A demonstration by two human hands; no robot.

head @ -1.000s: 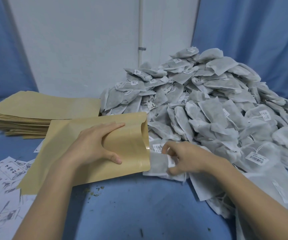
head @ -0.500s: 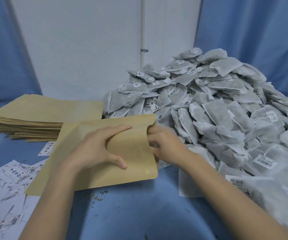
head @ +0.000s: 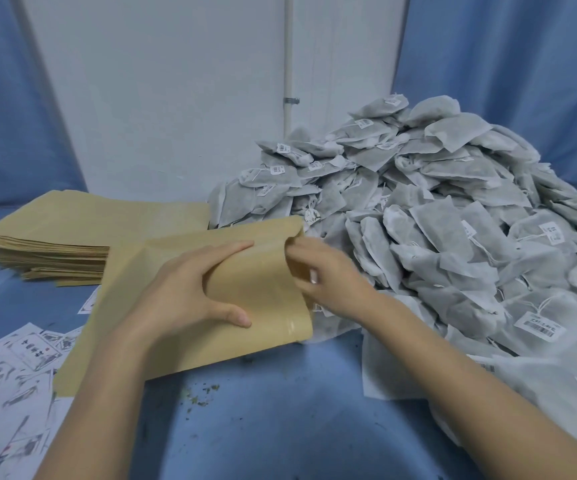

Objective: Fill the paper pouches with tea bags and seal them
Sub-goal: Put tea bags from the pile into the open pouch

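A kraft paper pouch [head: 266, 306] lies on the blue table with its mouth facing right. My left hand [head: 190, 292] presses on it, thumb and fingers pinching the upper layer so the mouth gapes. My right hand [head: 332, 275] is at that mouth, blurred, its fingertips at the opening; whatever they hold is hidden. A big heap of grey tea bags [head: 453, 220] with strings and white tags rises directly right of the pouch, and one bag's edge shows under the pouch's mouth.
A flat stack of empty kraft pouches [head: 72, 230] sits at the back left. Printed paper labels [head: 13, 375] are scattered at the front left. Tea crumbs [head: 200, 393] lie on the blue table [head: 280, 427]. A white wall and blue curtains close off the back.
My right hand took a tea bag from the heap's front edge and carried it left into the pouch's mouth. My left hand kept its grip on the pouch.
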